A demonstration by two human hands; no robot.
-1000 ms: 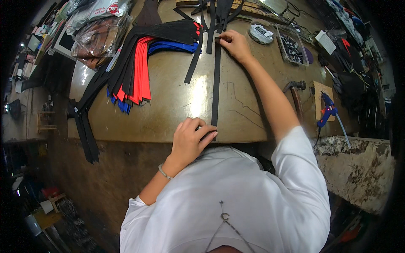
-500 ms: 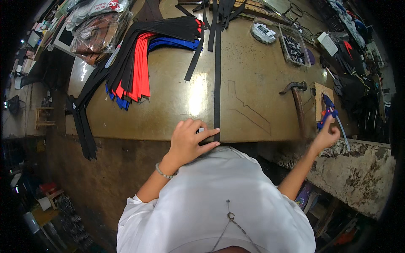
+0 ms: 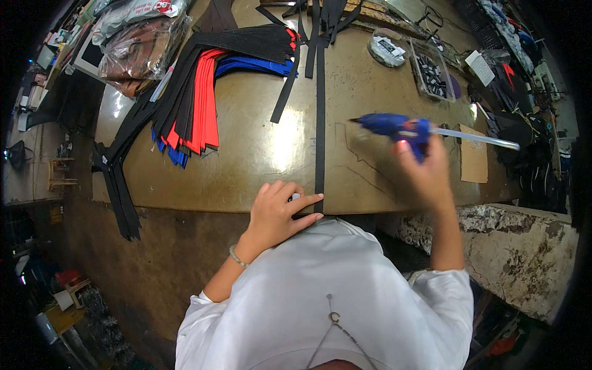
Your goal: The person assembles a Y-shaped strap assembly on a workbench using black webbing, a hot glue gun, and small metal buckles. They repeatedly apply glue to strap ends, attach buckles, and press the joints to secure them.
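Where the left hand [image 3: 275, 211] rests at the table's near edge, the black strip [image 3: 320, 123] lies under the tips of its index finger and thumb. Strip runs nearly straight away from these two fingertips, flat on the table [image 3: 246, 166], towards a cluster of black straps [image 3: 333, 18] far beyond them. Gap between index finger and thumb is narrow; cannot tell whether they pinch the strip or only press on it. Small pale piece [image 3: 295, 197] shows beneath the same index finger, mostly hidden.

Right hand [image 3: 427, 172], blurred, has its fingers closed round the handle of the blue glue gun [image 3: 391, 125]. Nozzle points left from these fingers, towards the strip and well apart from it. Clear glue stick [image 3: 481, 137] juts out to the right of the fingers.

Further out: cardboard [image 3: 473, 160] lies to the right of the right fingers. Beyond them sit a clear box [image 3: 448, 97] of small dark pieces and, beside it, a round tub [image 3: 387, 48]. Beyond and left of the left fingers, red strips [image 3: 205, 105] and blue strips [image 3: 253, 65] lie bundled with black ones [image 3: 176, 92].
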